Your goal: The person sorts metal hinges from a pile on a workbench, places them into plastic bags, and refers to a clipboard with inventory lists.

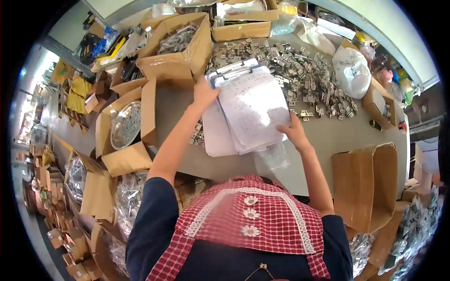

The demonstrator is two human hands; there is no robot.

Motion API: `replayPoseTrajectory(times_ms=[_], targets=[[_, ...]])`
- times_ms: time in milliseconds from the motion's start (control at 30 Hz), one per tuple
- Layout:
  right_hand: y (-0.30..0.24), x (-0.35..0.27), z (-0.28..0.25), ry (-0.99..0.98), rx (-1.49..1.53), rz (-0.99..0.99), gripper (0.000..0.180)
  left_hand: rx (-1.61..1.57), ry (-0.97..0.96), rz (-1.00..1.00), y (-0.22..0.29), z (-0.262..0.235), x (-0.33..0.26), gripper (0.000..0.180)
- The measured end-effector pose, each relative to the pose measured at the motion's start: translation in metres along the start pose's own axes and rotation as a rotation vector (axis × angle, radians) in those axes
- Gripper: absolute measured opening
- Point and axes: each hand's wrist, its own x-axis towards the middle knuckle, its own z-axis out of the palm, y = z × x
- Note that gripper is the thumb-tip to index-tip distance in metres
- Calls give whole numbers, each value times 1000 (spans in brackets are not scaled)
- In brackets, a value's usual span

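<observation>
Two overlapping clipboards with metal clips (236, 70) and handwritten white sheets (255, 110) are over the middle of the table. My left hand (205, 96) is closed on their upper left corner, beside the clips; some of its fingers are hidden. At the right edge of the sheets, my right hand (295, 132) grips the papers, thumb on top and fingers along the side. A clear plastic bag (273, 159) shows below the clipboards' lower edge. Behind and to the right spreads a pile of small metal fittings (307, 77), some right beside my right hand.
An open carton of metal parts (187, 61) stands far left. Nearer, another carton holds a metal bowl of small screws or similar pieces (126, 125). A tall open cardboard box (356, 185) sits at the right. Beyond it are a white plastic bag (350, 72) and a small carton (376, 105).
</observation>
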Motion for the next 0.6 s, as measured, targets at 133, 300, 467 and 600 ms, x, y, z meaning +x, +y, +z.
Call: replayPoseTrajectory(times_ms=[133,300,467,600], targets=[[21,-9,14,109,-17,1,79,429,-96,515,40,-11,-63,94],[-20,-35,0,4,-12,-131,71,297,-555,619,84,-3,-141,108],[-58,-56,-14,-261,90,-353,65,292,-436,509,93,38,-178,113],[26,-44,8,272,-268,-180,56,264,-340,451,86,71,-176,75]])
